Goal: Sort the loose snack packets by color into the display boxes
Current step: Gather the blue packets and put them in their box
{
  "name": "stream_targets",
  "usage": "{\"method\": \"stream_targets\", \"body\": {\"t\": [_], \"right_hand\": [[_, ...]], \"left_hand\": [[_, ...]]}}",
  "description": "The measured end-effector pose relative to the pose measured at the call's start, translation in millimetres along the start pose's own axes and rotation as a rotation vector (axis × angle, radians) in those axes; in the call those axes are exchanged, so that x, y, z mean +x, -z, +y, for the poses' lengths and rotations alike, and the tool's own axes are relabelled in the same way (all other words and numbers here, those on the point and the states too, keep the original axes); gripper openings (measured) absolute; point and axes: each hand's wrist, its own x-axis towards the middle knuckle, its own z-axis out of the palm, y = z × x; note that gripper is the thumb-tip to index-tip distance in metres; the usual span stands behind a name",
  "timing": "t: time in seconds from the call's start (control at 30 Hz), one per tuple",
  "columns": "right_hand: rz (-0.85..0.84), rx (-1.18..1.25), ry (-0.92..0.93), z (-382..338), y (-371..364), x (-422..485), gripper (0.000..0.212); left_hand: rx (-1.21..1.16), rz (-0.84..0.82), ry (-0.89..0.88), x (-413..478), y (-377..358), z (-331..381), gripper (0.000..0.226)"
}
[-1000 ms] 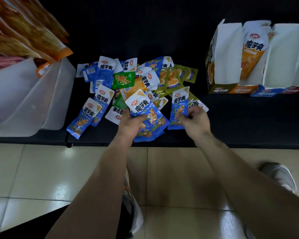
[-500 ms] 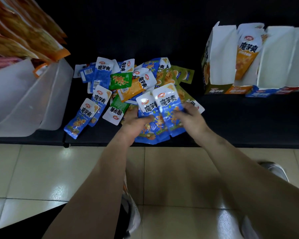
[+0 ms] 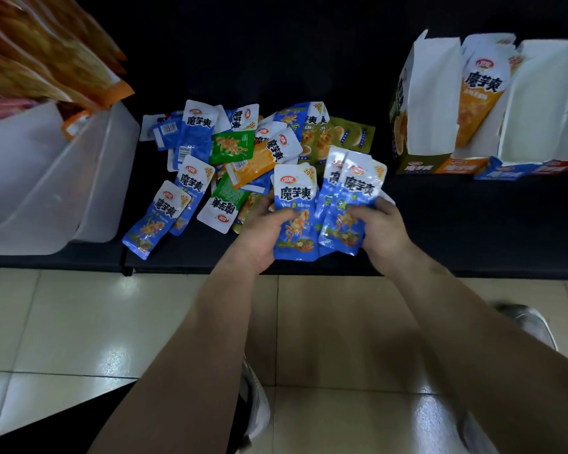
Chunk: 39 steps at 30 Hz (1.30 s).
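A heap of loose snack packets (image 3: 243, 152), blue, green, orange and olive, lies on the black shelf (image 3: 473, 231). My left hand (image 3: 259, 234) grips a blue packet (image 3: 295, 198) with more blue ones behind it. My right hand (image 3: 379, 231) holds two blue packets (image 3: 351, 188) upright beside them, their edges touching. At the right stand the display boxes: an olive-and-orange box (image 3: 430, 165) with one orange packet (image 3: 479, 90) inside, and a blue box (image 3: 518, 170) next to it.
A clear plastic bin (image 3: 63, 178) with large orange bags (image 3: 46, 60) fills the left end of the shelf. Two more blue packets (image 3: 158, 214) lie near the shelf's front edge. Below are pale floor tiles (image 3: 79, 322) and my shoes (image 3: 256, 407).
My right hand lifted blue packets from the heap and brought them left against the bunch in my left hand. Both hands rose a little, holding the packets upright.
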Motion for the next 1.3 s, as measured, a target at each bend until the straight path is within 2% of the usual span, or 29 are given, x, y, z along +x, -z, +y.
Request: {"method": "stream_targets", "body": {"t": [0.07,0.23,0.3,0.4,0.47,0.53,0.7,0.77,0.83,0.9,0.97,1.03,1.13,1.23,1.3], "right_hand": [[-0.029,0.018,-0.027,-0.7,2.7,-1.0,0.021],[-0.142,-0.088,0.037,2.8,-3.6,-7.7,0.047],[-0.179,-0.117,0.041,2.2,-4.0,-7.8,0.045],[-0.199,-0.166,0.033,2.3,-5.2,-5.9,0.032],[-0.163,-0.184,0.019,2.6,-5.9,-4.9,0.03],[-0.133,-0.165,0.019,2.8,-4.4,-4.4,0.03],[-0.187,-0.102,-0.009,2.3,-2.2,-8.7,0.036],[-0.204,-0.094,-0.024,1.4,-2.7,-10.6,0.036],[-0.179,-0.076,-0.043,0.7,-1.7,-9.7,0.031],[-0.117,-0.054,-0.049,-0.4,1.3,-6.3,0.026],[-0.075,-0.035,-0.032,-2.4,4.5,-3.1,0.026],[-0.067,-0.034,0.0,-6.4,6.9,-2.0,0.027],[-0.119,-0.081,0.007,-9.6,6.5,-1.3,0.036],[-0.206,-0.124,-0.034,-9.8,-5.2,-3.3,0.06],[-0.187,-0.099,-0.049,-7.6,-17.0,-4.6,0.061]], "left_hand": [[0.005,0.034,-0.029,0.5,0.4,0.8,0.041],[0.028,-0.068,-0.059,-0.6,2.1,-5.2,0.055],[-0.002,-0.123,-0.02,-2.3,0.4,-7.5,0.056],[-0.09,-0.179,0.107,-4.0,-3.3,-5.9,0.045],[-0.109,-0.159,0.15,-3.2,-5.2,-6.7,0.04],[-0.031,-0.084,0.077,2.6,-3.5,-11.1,0.034],[0.122,-0.008,-0.075,3.9,-3.5,-15.1,0.047],[0.118,-0.001,-0.062,2.9,-4.7,-15.7,0.049],[0.019,-0.021,0.036,2.9,-3.2,-12.5,0.051],[-0.059,-0.036,0.152,0.2,-4.0,-5.9,0.029],[-0.029,0.004,0.076,4.3,-1.6,-4.4,0.013],[0.053,0.033,-0.057,7.2,0.9,-6.3,0.016],[0.115,0.043,-0.096,8.2,1.5,-13.8,0.017],[0.116,0.023,-0.084,3.3,-6.9,-16.4,0.018],[0.114,0.049,-0.077,0.7,-12.7,-14.0,0.017]]}}
